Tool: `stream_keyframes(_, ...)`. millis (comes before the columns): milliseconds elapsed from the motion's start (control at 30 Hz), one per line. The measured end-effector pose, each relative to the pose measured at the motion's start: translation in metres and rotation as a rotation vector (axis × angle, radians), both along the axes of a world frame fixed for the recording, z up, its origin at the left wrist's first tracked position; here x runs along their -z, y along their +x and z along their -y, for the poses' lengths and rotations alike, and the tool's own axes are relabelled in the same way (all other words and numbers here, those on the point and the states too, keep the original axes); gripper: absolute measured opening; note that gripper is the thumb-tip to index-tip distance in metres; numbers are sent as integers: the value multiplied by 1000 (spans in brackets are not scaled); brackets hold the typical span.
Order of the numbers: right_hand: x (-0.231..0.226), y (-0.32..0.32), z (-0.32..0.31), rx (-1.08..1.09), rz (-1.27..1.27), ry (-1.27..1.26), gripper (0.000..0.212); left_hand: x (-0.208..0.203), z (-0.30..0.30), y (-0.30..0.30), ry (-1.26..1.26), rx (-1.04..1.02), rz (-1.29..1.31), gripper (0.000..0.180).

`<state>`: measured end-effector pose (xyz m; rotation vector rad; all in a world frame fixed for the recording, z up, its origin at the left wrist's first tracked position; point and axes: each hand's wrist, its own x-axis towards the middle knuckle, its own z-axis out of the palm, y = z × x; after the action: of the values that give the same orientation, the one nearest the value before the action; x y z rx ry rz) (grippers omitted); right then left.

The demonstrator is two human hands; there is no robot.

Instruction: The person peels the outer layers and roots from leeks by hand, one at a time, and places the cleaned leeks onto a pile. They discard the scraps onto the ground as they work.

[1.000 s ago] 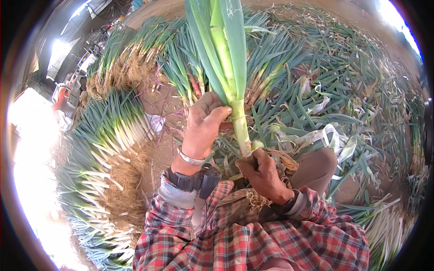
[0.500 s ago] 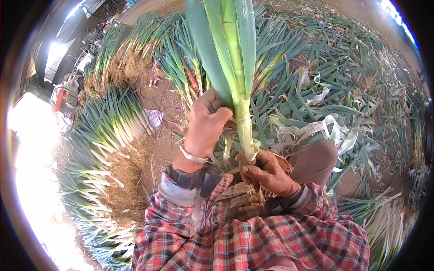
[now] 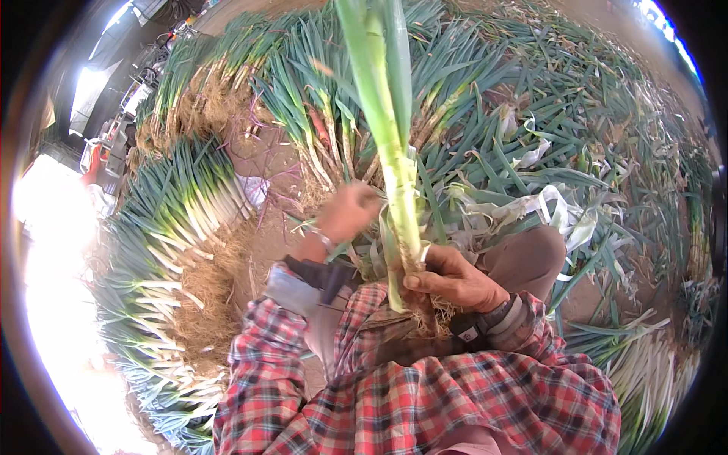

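A large green onion (image 3: pixel 402 182) stands nearly upright in front of me, its green leaves running past the top edge. My right hand (image 3: pixel 459 280) is closed round its lower stalk, just above the brown root end. A loose strip of outer leaf (image 3: pixel 393 277) hangs down along the stalk's left side. Just left of the stalk is my left hand (image 3: pixel 349 214), apart from it. Motion smears its fingers, so whether they hold anything does not show.
At left, trimmed green onions (image 3: pixel 189 205) lie in a curved row, roots inward. Untrimmed green onions (image 3: pixel 322 121) lie ahead. Stripped leaves (image 3: pixel 561 152) heap across the right. Another pile of pale-stalked onions (image 3: pixel 644 371) lies at lower right. My bent knee (image 3: pixel 531 262) is beside my right hand.
My left hand has come off the upper stalk and moved down and left. A strip of outer leaf now hangs loose. My right hand still grips the green onion's base.
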<state>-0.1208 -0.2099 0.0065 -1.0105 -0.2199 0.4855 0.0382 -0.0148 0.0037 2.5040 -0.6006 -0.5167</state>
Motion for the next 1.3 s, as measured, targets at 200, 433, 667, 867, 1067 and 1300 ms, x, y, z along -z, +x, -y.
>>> stream_keyframes(200,-4,17,6,144,633,-806,27,-97,41,-4,-1262,-187,-540,47)
stream_keyframes(433,-49,79,0,683,785,-424,20,-89,32,-9,-1328,-66,-484,50)
stream_keyframes(667,-47,61,11,411,1042,-692,16,-84,27,-16,-1238,-133,-466,53)
stream_keyframes(867,-22,9,29,234,839,-683,15,-71,28,-22,-1272,-277,-605,47)
stream_keyframes(1067,-21,40,6,382,507,-219,13,-67,41,-26,-1384,-330,-652,40)
stream_keyframes(1300,-7,39,11,186,776,-329,10,-59,25,-8,-1375,-364,-476,47)
